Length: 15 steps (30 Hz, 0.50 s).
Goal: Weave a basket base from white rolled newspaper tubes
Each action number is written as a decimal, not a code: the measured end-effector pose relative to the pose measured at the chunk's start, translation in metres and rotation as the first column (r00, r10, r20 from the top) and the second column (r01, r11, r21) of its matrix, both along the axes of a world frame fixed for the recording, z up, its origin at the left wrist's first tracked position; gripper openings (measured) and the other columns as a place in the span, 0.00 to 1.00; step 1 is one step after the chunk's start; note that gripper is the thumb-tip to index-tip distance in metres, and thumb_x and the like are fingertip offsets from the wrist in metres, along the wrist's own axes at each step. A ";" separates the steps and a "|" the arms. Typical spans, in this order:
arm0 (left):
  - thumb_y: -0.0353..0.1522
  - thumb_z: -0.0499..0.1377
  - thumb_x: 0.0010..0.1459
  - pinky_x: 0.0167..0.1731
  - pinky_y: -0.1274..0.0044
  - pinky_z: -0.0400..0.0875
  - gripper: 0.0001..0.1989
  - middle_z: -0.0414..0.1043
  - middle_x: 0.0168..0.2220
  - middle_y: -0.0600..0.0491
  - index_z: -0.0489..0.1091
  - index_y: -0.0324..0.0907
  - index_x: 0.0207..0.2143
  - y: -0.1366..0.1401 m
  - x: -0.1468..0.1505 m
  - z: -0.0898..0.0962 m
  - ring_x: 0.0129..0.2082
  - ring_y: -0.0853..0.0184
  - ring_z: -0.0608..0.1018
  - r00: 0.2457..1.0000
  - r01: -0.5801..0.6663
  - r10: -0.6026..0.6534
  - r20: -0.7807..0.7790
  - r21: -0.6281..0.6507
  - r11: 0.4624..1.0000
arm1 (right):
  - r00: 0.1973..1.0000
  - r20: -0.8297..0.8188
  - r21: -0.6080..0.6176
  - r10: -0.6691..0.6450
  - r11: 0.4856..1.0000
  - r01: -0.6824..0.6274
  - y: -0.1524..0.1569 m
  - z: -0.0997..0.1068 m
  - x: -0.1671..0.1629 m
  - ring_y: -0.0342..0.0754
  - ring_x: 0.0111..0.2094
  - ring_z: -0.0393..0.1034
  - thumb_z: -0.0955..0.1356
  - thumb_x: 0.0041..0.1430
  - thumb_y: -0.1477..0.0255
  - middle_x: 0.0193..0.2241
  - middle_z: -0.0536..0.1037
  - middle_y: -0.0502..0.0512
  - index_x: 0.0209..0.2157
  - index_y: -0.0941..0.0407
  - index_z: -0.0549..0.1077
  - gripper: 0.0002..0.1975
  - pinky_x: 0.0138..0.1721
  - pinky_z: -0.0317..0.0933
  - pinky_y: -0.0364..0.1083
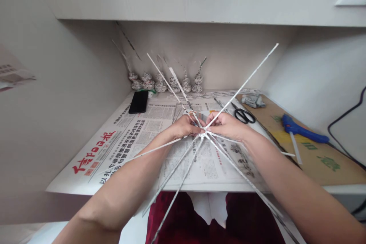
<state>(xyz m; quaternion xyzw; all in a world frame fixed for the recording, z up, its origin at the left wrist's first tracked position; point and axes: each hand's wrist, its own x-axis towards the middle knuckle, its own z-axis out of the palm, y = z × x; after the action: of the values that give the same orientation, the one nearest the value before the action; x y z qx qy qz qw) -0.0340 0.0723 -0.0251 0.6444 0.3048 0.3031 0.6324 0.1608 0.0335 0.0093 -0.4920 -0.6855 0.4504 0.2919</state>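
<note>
Above the newspaper-covered table, both my hands pinch a small woven paper base (203,135) made of thin rolled newspaper tubes. Its tubes spread out like spokes in all directions, several pointing toward me and others rising away. My left hand (185,126) grips the base from the left, thumb on its near side. From the right, my right hand (228,125) pinches it beside a long tube (243,84) that slants up to the right. The fingertips behind the base are partly hidden.
Several woven paper gourds (198,80) line the back wall. A black phone (138,102) lies at left. Black scissors (244,116), a blue glue gun (303,129) on cardboard (343,152) and crumpled plastic (253,101) lie at right. More paper tubes (214,93) lie behind. A shelf front (188,0) overhangs the table.
</note>
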 end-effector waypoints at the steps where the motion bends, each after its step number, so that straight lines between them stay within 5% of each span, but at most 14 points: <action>1: 0.35 0.72 0.37 0.23 0.80 0.61 0.19 0.70 0.22 0.54 0.77 0.34 0.31 0.000 0.000 -0.001 0.21 0.74 0.68 1.000 -0.004 0.004 0.000 -0.013 1.000 | 1.000 0.004 0.006 -0.009 1.000 0.009 -0.001 0.001 -0.001 0.42 0.27 0.69 0.75 0.45 0.67 0.25 0.75 0.47 0.31 0.56 0.68 0.15 0.29 0.61 0.41; 11: 0.34 0.72 0.35 0.21 0.80 0.59 0.17 0.70 0.21 0.54 0.77 0.34 0.29 -0.004 0.004 0.001 0.19 0.74 0.67 0.998 -0.065 0.065 0.014 -0.034 0.997 | 0.993 0.112 0.005 -0.024 1.000 0.024 0.002 0.009 -0.002 0.45 0.28 0.71 0.74 0.43 0.72 0.24 0.76 0.49 0.29 0.55 0.71 0.10 0.32 0.62 0.43; 15: 0.34 0.72 0.35 0.21 0.80 0.60 0.19 0.71 0.22 0.53 0.78 0.34 0.32 -0.004 0.004 0.001 0.20 0.74 0.67 0.999 -0.049 0.049 0.000 -0.035 0.998 | 0.927 0.369 0.081 -0.061 0.996 0.033 0.000 0.020 0.003 0.49 0.29 0.72 0.73 0.46 0.70 0.26 0.79 0.53 0.26 0.55 0.76 0.04 0.30 0.61 0.45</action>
<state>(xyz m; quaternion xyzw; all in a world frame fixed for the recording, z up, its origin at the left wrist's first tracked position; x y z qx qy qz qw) -0.0302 0.0682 -0.0242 0.6254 0.3254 0.3133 0.6362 0.1634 0.0333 0.0297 -0.5735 -0.7323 0.3168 0.1855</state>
